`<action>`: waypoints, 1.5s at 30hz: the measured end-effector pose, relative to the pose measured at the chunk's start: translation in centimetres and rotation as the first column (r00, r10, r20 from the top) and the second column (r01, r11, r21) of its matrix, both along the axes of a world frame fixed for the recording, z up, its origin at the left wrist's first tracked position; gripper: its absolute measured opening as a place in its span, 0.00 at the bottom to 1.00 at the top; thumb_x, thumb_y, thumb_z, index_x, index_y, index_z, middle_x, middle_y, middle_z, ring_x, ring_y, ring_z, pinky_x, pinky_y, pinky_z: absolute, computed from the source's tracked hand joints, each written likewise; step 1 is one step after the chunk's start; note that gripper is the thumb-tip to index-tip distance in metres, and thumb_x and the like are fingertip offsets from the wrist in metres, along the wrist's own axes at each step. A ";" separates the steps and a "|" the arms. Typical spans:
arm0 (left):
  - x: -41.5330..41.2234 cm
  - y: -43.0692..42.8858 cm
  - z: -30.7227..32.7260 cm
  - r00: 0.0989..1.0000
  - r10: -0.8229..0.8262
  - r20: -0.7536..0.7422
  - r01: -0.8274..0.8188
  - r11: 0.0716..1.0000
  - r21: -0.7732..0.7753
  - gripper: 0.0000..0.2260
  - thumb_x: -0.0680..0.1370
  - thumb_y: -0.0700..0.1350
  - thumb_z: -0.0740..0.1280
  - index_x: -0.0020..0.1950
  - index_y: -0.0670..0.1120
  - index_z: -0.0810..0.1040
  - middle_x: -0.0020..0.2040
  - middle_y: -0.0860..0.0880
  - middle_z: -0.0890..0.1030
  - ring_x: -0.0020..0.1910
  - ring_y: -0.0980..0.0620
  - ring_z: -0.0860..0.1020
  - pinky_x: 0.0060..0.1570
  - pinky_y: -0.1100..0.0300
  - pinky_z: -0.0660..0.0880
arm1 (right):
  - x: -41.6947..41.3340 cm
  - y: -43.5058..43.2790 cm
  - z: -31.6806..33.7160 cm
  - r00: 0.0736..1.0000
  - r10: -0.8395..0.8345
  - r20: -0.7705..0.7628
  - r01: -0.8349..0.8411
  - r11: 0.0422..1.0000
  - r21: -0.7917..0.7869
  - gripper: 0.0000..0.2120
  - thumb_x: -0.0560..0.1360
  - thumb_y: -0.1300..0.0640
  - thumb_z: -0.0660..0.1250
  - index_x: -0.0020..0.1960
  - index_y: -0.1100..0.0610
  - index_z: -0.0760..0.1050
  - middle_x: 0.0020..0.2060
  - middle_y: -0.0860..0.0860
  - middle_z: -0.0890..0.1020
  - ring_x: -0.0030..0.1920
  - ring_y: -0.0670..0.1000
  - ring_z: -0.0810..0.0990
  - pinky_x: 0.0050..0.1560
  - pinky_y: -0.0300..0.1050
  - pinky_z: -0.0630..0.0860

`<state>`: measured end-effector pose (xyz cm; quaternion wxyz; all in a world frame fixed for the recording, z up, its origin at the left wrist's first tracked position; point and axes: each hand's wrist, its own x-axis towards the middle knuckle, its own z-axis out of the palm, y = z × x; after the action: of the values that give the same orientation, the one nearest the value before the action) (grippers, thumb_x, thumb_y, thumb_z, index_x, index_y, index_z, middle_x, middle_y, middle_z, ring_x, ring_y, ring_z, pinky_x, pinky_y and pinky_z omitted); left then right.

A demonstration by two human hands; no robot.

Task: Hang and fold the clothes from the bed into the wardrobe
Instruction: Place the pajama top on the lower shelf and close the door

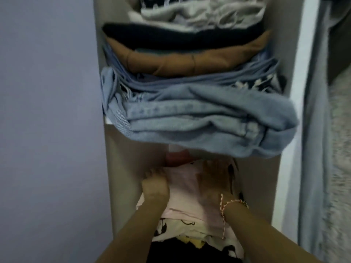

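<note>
- Our left hand [155,185] closes its grip round the left edge of the folded pink top [182,198]; our right hand [212,181], blurred, lies flat and open on it.
- The top, pale and soft, rests on a pile [171,227] at the wardrobe [121,168]'s lower front; uneven pushing could bunch it.
- Above, jeans [199,118] overhang the shelf [109,121] edge; a bump might tip them.

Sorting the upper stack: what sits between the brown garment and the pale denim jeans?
In the head view, folded blue cloth layers lie there, with a black-and-white patterned piece at the right end.
</note>
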<state>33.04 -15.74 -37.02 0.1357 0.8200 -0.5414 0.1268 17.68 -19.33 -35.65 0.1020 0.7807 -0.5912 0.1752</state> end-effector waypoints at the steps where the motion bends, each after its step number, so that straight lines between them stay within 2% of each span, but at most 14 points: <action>1: -0.7 0.6 0.8 1.000 -0.015 -0.024 0.015 1.000 -0.011 0.17 0.73 0.35 0.52 0.53 0.37 0.78 0.49 0.41 0.79 0.46 0.43 0.80 0.41 0.56 0.76 | -0.3 1.0 0.6 0.999 0.042 -0.006 -0.042 0.999 -0.004 0.25 0.82 0.49 0.48 0.76 0.57 0.50 0.75 0.57 0.53 0.75 0.58 0.50 0.73 0.54 0.46; 5: -3.6 4.5 1.1 0.990 -0.120 -0.077 0.121 0.993 0.014 0.18 0.82 0.45 0.51 0.71 0.42 0.62 0.70 0.45 0.67 0.68 0.48 0.67 0.64 0.56 0.64 | -2.4 5.3 2.1 0.975 0.219 -0.025 -0.216 0.971 0.101 0.28 0.81 0.47 0.51 0.77 0.55 0.47 0.76 0.55 0.54 0.74 0.54 0.55 0.73 0.47 0.51; 10: -7.6 16.5 1.8 0.958 -0.281 -0.063 0.277 0.959 -0.054 0.22 0.83 0.50 0.49 0.76 0.47 0.53 0.77 0.48 0.53 0.75 0.52 0.52 0.73 0.54 0.50 | -6.8 15.3 4.6 0.935 0.326 0.142 -0.353 0.894 0.274 0.28 0.81 0.45 0.52 0.77 0.55 0.51 0.75 0.54 0.59 0.73 0.53 0.61 0.71 0.45 0.58; 13: -7.9 23.1 4.0 0.906 -0.406 -0.121 0.358 0.887 -0.291 0.26 0.79 0.56 0.49 0.71 0.42 0.66 0.70 0.43 0.68 0.69 0.46 0.67 0.68 0.54 0.63 | -8.9 20.0 7.0 0.915 0.354 0.192 -0.397 0.874 0.282 0.28 0.81 0.44 0.52 0.76 0.56 0.53 0.74 0.55 0.62 0.71 0.54 0.65 0.69 0.43 0.61; 15: -8.0 27.6 6.0 0.875 -0.469 -0.117 0.382 0.819 -0.427 0.26 0.74 0.54 0.51 0.59 0.38 0.77 0.54 0.39 0.79 0.53 0.40 0.79 0.54 0.53 0.75 | -10.1 23.3 8.8 0.900 0.366 0.237 -0.421 0.869 0.258 0.27 0.81 0.44 0.52 0.75 0.57 0.57 0.71 0.56 0.67 0.69 0.55 0.67 0.65 0.41 0.63; 17: -7.5 31.9 7.4 0.902 -0.430 -0.049 0.342 0.778 -0.528 0.22 0.72 0.51 0.54 0.53 0.37 0.79 0.48 0.39 0.81 0.49 0.39 0.80 0.51 0.53 0.76 | -10.6 26.6 10.0 0.881 0.384 0.277 -0.446 0.870 0.211 0.26 0.81 0.44 0.52 0.73 0.58 0.60 0.68 0.58 0.71 0.67 0.56 0.70 0.62 0.42 0.66; 22: -5.5 44.7 9.1 0.989 -0.125 0.076 0.145 0.758 -0.636 0.15 0.74 0.43 0.58 0.56 0.39 0.77 0.60 0.40 0.77 0.70 0.38 0.65 0.68 0.37 0.50 | -8.1 37.7 8.5 0.784 0.575 0.231 -0.613 0.777 0.147 0.22 0.80 0.46 0.55 0.68 0.57 0.66 0.62 0.58 0.75 0.63 0.58 0.73 0.60 0.46 0.68; 27: -0.4 54.9 8.9 0.971 0.200 0.132 -0.053 0.716 -0.696 0.23 0.71 0.42 0.58 0.66 0.39 0.67 0.72 0.35 0.62 0.73 0.40 0.53 0.70 0.47 0.35 | -1.3 47.5 7.5 0.573 0.814 0.098 -0.817 0.558 0.142 0.27 0.81 0.45 0.54 0.76 0.53 0.53 0.71 0.56 0.65 0.70 0.56 0.65 0.69 0.48 0.62; 30: 1.2 57.0 8.4 0.990 0.109 -0.094 -0.144 0.744 -0.653 0.30 0.74 0.46 0.60 0.74 0.38 0.56 0.74 0.39 0.57 0.73 0.43 0.56 0.72 0.46 0.47 | 1.5 51.5 8.7 0.476 0.879 -0.010 -0.878 0.476 0.056 0.28 0.81 0.47 0.53 0.77 0.53 0.49 0.74 0.55 0.60 0.71 0.56 0.61 0.70 0.48 0.60; 32: 1.1 57.9 8.1 0.936 -0.166 -0.310 -0.059 0.794 -0.606 0.26 0.79 0.45 0.59 0.75 0.42 0.53 0.71 0.52 0.62 0.69 0.56 0.64 0.69 0.62 0.57 | 2.9 53.2 9.2 0.436 0.892 -0.119 -0.899 0.439 -0.003 0.28 0.81 0.48 0.53 0.77 0.53 0.47 0.76 0.55 0.53 0.74 0.55 0.56 0.72 0.47 0.53; 34: 0.5 58.1 8.3 0.816 -0.339 -0.468 -0.019 0.794 -0.608 0.20 0.81 0.40 0.56 0.71 0.48 0.54 0.64 0.59 0.66 0.59 0.70 0.67 0.58 0.78 0.60 | 3.7 54.3 9.7 0.409 0.876 -0.257 -0.913 0.398 -0.096 0.28 0.81 0.51 0.54 0.77 0.55 0.48 0.77 0.55 0.50 0.75 0.54 0.52 0.74 0.46 0.46; 37: -0.4 58.2 9.1 0.755 -0.388 -0.529 -0.099 0.730 -0.676 0.13 0.82 0.40 0.55 0.66 0.49 0.64 0.58 0.60 0.69 0.49 0.74 0.71 0.52 0.75 0.67 | 4.7 55.0 10.5 0.405 0.839 -0.363 -0.912 0.340 -0.231 0.28 0.80 0.54 0.55 0.77 0.58 0.49 0.77 0.55 0.48 0.76 0.54 0.47 0.73 0.46 0.37; 41: -0.7 59.4 10.5 0.734 -0.392 -0.555 -0.126 0.724 -0.678 0.09 0.81 0.37 0.56 0.54 0.51 0.71 0.45 0.57 0.76 0.41 0.66 0.76 0.37 0.77 0.71 | 6.6 56.3 11.6 0.417 0.776 -0.472 -0.907 0.324 -0.270 0.29 0.78 0.57 0.54 0.77 0.59 0.49 0.77 0.56 0.48 0.77 0.55 0.44 0.74 0.49 0.33; 45: -0.3 60.9 10.5 0.652 -0.359 -0.668 -0.180 0.783 -0.596 0.16 0.73 0.32 0.60 0.56 0.46 0.74 0.49 0.49 0.79 0.50 0.49 0.79 0.48 0.57 0.78 | 6.6 56.3 12.7 0.488 0.612 -0.622 -0.866 0.426 -0.261 0.29 0.79 0.52 0.53 0.76 0.58 0.50 0.77 0.56 0.48 0.76 0.55 0.40 0.74 0.54 0.34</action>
<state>32.72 45.17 -26.52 0.6127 0.6756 -0.4051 -0.0629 24.27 37.01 -22.95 0.3578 0.9141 -0.0543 0.1829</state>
